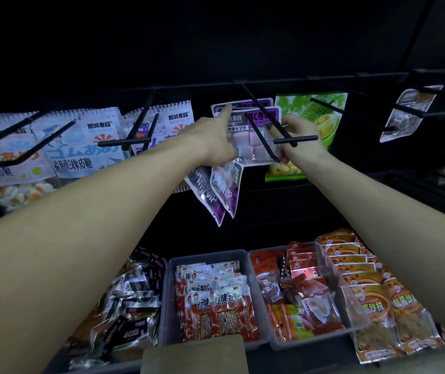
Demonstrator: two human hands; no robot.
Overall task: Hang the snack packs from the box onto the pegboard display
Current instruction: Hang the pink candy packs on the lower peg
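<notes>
My left hand point(213, 141) clutched spare purple packs point(222, 190) below, forefinger steadying the hung pack point(251, 130); my right hand point(296, 139) pinched its edge, seating it on the peg point(263, 140).

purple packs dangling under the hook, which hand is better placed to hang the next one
Left. The left hand already grips the dangling purple packs just below the hook; the right hand is steadying the hung pack.

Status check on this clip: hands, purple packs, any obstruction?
Left hand grips spare purple packs. Right hand holds hanging purple pack on peg hook. No obstruction seen.
</notes>
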